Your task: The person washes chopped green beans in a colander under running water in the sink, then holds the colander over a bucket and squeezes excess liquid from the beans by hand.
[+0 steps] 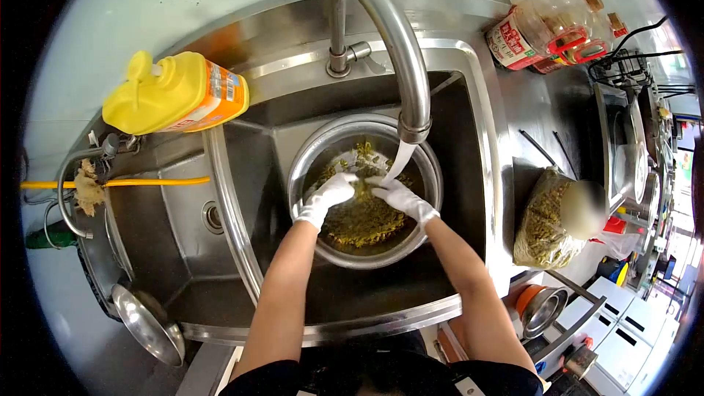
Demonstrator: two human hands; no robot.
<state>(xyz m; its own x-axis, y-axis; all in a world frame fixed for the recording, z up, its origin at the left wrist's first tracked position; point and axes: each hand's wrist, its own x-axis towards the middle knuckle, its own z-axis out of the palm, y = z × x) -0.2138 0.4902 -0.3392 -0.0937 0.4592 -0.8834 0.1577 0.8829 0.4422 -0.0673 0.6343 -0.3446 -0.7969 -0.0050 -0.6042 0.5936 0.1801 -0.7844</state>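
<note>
With left hand point(334, 194) and right hand point(405, 200) just apart, unclear whether gripping; around, steel sink point(463, 176) and basin point(367, 262); beneath, greenish bits point(361, 221).

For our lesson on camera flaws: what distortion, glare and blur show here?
Head view: the sink edges look bowed, corners black; head view: highlights streak the faucet and basin; head view: a blurred patch hides part of the plastic bag.
</note>
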